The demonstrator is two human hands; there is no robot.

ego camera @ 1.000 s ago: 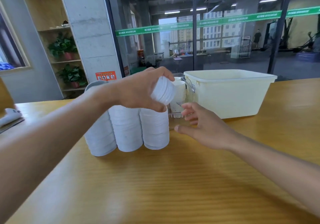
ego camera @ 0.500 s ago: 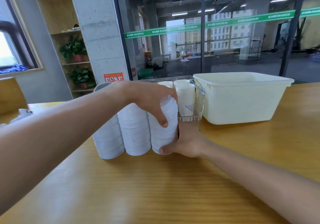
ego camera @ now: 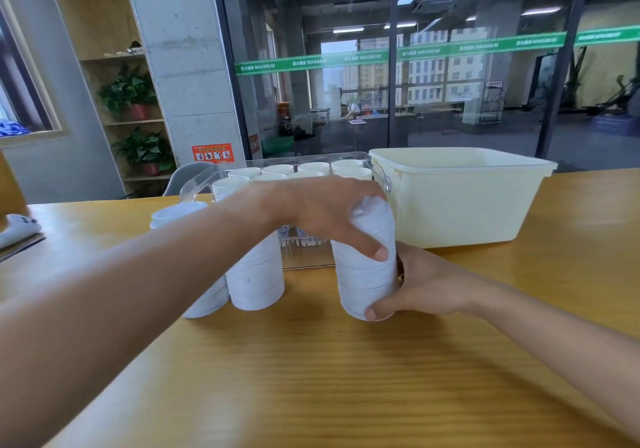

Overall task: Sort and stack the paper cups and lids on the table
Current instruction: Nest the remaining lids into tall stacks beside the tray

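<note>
Lid stack (ego camera: 367, 274) now apart from neighbours, both hands gripping

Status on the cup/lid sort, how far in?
Done: paper cups stand nested in the clear bin; two lid stacks stand beside it.
In hand: left hand grips the third lid stack's top, right hand its base.
Left: cream tub contents hidden.

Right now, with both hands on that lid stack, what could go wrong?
The lid stack is tall and held only at its top by the left hand and at its base by the right hand; its middle could buckle and spill. It stands close to the clear bin, so a sideways shift might knock it.
</note>
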